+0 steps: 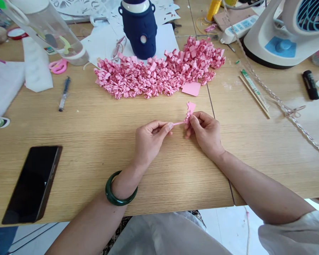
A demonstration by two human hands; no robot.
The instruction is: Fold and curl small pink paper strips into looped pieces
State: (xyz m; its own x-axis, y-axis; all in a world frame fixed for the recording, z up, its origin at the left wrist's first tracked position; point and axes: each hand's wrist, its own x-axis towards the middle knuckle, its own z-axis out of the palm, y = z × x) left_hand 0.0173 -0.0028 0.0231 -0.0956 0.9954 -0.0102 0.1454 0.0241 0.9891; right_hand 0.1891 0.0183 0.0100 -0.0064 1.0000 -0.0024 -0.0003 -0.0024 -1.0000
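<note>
Between my hands is a small piece of pink paper [192, 107] with a row of tiny curls along its left edge. My right hand [205, 132] pinches it between thumb and fingers. A thin pink paper strip [179, 123] runs leftward from it, its end pinched in my left hand [152, 139]. A green bangle [114, 198] circles my left wrist. Just beyond my hands lies a long heap of curled pink paper pieces [149, 76], with a flat pink paper square [191, 89] at its near edge.
A dark blue bottle [139, 32] stands behind the heap. To the left are a phone [32, 184], a pen [64, 94], pink scissors [58, 66] and a clear pitcher [61, 33]. On the right are a fan [276, 39], wooden chopsticks [255, 97], a braided cord [279, 101] and a black marker [311, 85].
</note>
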